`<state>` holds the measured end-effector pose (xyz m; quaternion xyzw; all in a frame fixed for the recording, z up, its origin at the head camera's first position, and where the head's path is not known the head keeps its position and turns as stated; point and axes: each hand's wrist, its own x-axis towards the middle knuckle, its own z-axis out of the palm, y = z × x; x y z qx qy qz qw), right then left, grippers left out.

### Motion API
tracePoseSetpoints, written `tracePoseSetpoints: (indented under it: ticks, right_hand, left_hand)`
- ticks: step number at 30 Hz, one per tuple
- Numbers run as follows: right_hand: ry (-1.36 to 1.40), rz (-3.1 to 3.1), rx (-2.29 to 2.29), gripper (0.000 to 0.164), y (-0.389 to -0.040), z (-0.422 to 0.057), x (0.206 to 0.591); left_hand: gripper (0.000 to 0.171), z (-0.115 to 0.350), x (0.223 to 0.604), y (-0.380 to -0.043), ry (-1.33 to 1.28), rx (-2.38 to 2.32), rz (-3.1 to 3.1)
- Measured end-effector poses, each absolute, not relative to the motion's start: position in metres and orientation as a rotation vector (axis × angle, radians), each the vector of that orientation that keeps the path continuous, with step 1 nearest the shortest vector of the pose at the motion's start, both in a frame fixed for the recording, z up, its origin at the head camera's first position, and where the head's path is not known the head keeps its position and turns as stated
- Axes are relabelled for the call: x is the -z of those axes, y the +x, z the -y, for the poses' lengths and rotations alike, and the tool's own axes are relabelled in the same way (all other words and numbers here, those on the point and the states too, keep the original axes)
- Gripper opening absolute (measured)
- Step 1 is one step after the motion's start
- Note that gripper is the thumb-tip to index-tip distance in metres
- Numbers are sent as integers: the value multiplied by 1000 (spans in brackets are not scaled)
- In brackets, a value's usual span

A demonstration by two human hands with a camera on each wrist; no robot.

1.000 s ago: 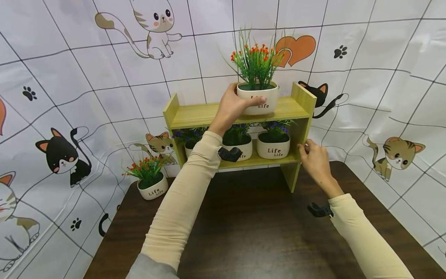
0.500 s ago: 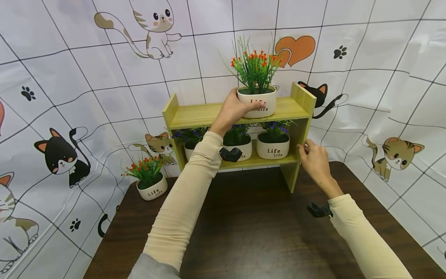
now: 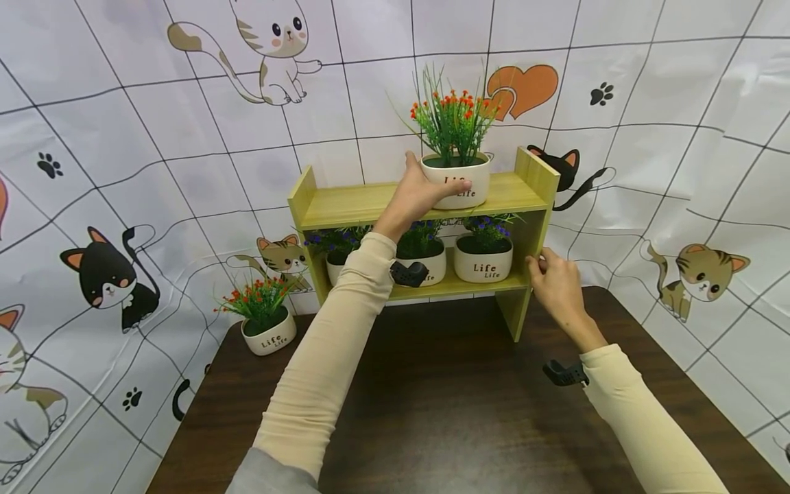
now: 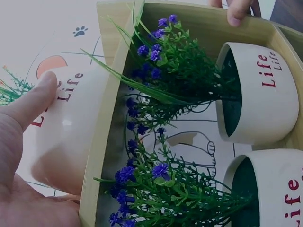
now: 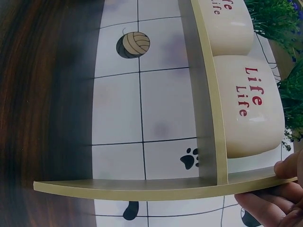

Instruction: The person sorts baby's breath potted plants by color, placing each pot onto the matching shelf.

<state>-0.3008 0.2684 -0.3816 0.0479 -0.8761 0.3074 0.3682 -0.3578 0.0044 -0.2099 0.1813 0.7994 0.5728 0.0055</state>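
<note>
Upper planter [image 3: 476, 177] held at top board [image 3: 348, 204] of two-tier shelf [image 3: 534, 237]

The upper planter, marked "Life" and filled with orange-red flowers [image 3: 453, 110], is held upright by the left hand [image 3: 415, 195] at the near edge of the top board, right of centre. The grip is narrowed around the left end of the planter: the thumb is laid across the near face, and the fingers are placed toward the far side, partly hidden. Whether the weight is borne by the top board cannot be told.

The right side panel of the two-tier shelf is gripped by the right hand [image 3: 560, 285]; the thumb is set against the inner face and the fingers against the outer face.

Three planters with blue-purple flowers [image 4: 161, 169] are lined up on the lower board [image 3: 447, 289]: the right planter [image 3: 484, 264], the middle planter [image 3: 437, 257] and the left planter [image 3: 335, 271]. The last two are partly covered by the left arm [image 3: 327, 350].

A side planter [image 3: 269, 336] with orange-red flowers is placed on the dark table [image 3: 469, 398], left of the shelf. The far wall [image 3: 370, 34] is printed with grid lines and cats
</note>
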Motion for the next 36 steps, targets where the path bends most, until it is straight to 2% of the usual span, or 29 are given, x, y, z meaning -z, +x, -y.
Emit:
tracePoseSetpoints:
  ticks: [5,20,28,36]
  right_hand:
    - [118,2250,-788,20,-300,-268,381]
    - [109,2248,-784,20,-299,-267,381]
    - [111,2241,-765,19,-301,-268,381]
    - [106,2256,-767,20,-301,-267,380]
  left_hand:
    - [135,1,210,-356,595,-1797,-2490]
    - [97,43,207,-343,648,-1856,-2506]
    - [59,69,202,-332,811,-2107,-2350]
    - [23,110,202,-322,936,-2162,-2437]
